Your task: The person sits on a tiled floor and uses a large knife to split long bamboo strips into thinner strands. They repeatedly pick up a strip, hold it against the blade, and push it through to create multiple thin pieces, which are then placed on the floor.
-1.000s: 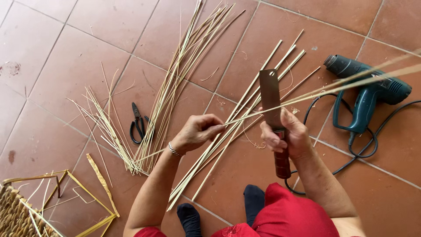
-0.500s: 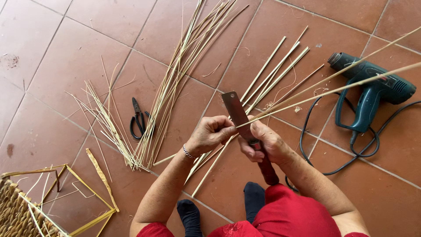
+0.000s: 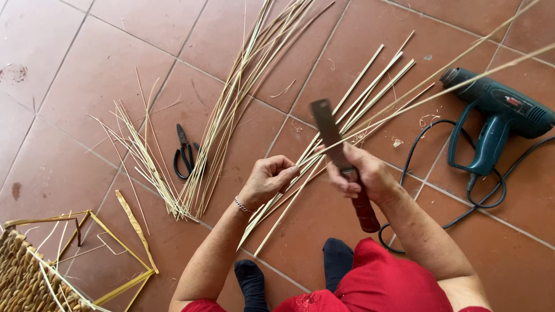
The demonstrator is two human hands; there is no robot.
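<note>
The right hand is wrapped tight round the dark red handle of a broad-bladed knife, blade tipped up and away, its edge laid against a long pale cane strip that runs from the hands off toward the upper right. The left hand pinches the near end of that same strip between thumb and curled fingers, just beside the blade, holding it taut above the tiled floor. This looks like the shaving or splitting step, with the knife working along the strip. The next move, by my reading, calls for a steady left-hand pinch and a shallow blade angle, so the edge skims the cane rather than biting through it. Beneath the hands lies a fan of cut cane sticks; to the left, a long bundle of thin reeds with small black snips beside it. A green heat gun rests well to the right, and a woven basket frame sits at lower left.
</note>
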